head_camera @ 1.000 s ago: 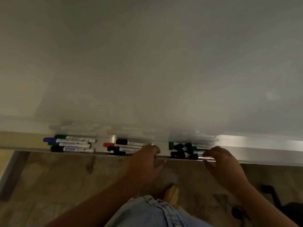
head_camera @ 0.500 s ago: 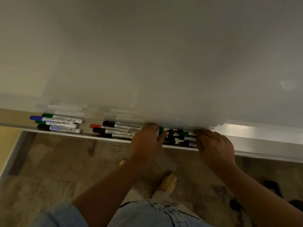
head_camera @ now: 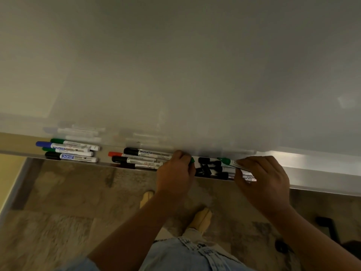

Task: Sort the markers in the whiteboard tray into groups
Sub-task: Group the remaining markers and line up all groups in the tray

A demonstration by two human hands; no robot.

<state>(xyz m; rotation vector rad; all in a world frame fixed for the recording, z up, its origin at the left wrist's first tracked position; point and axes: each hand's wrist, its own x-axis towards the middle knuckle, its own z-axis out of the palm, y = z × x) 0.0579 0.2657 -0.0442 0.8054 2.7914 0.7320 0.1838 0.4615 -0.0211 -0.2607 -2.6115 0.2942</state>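
Note:
The metal whiteboard tray point(head_camera: 316, 169) runs across the view below the board. At its left lies a group of white-barrelled markers point(head_camera: 68, 150) with blue, green and black caps. A middle group of silver-barrelled markers point(head_camera: 140, 158) has black caps and one red cap. Between my hands sits a jumble of black-capped markers point(head_camera: 210, 169). My right hand point(head_camera: 261, 180) holds a green-capped marker point(head_camera: 228, 161), lifted slightly over that jumble. My left hand point(head_camera: 173, 173) is curled at the tray edge, with a green cap point(head_camera: 192, 160) showing at its fingertips.
The whiteboard point(head_camera: 175, 65) fills the upper view and mirrors the markers faintly. Below the tray are a patterned floor point(head_camera: 58, 212), my feet in light shoes point(head_camera: 201, 218) and denim trousers. A dark chair base point(head_camera: 330, 227) stands at the lower right.
My right hand has lifted a green-capped marker out of the right jumble. My left hand stays at the tray edge by the middle group. The view has shifted slightly.

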